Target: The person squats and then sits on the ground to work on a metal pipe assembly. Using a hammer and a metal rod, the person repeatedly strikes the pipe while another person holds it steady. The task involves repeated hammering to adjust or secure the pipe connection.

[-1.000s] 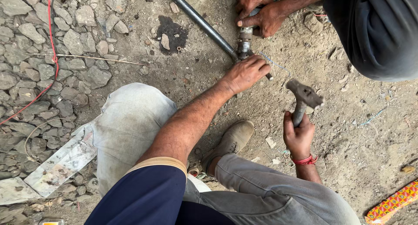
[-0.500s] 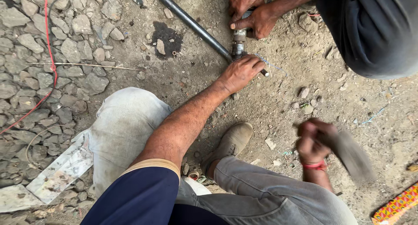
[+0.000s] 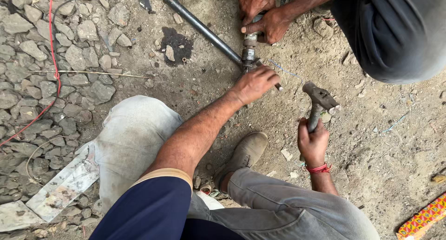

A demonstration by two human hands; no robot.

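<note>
Hammer (image 3: 318,100): dark metal head, dark handle, gripped in my right hand (image 3: 312,141), raised head-up just right of the joint.
Pin (image 3: 278,86): thin metal piece under my left hand (image 3: 253,84), only the tip showing.
Pipe (image 3: 200,26): long and dark, lying diagonally on the dirt.
Fitting (image 3: 249,54): silvery (grimy), at the pipe's end.

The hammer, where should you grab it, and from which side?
Grab the hammer low on its handle, from below, away from the heavy head on top. The right hand holds it just so, fingers wrapped round, handle upright, well apart from the left hand at the pipe.
</note>
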